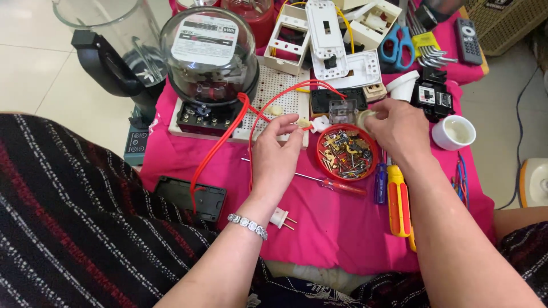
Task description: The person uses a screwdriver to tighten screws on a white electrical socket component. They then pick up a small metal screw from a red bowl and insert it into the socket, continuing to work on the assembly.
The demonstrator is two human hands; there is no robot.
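Head view, looking down on a desk [342, 228] draped in bright pink cloth; pale tiled floor past its left edge, a wicker basket [508, 23] beyond the far right corner. Left hand [277, 154] near the desk's middle, fingertips pinching a small cream fitting [302, 122] at the end of a red wire [228, 137]; wire looping back toward the left edge. Right hand [399, 128] just right of it, fingers curled and pinched on a small pale part, mostly hidden. Between the hands, a round red lid of screws [347, 153]. Toward the far left corner, a glass-domed meter [208, 57] on a white perforated board [279, 91]. Near the right edge, a white cup [455, 132]; toward the near edge, a yellow-handled screwdriver [398, 199] and a white plug [279, 218].
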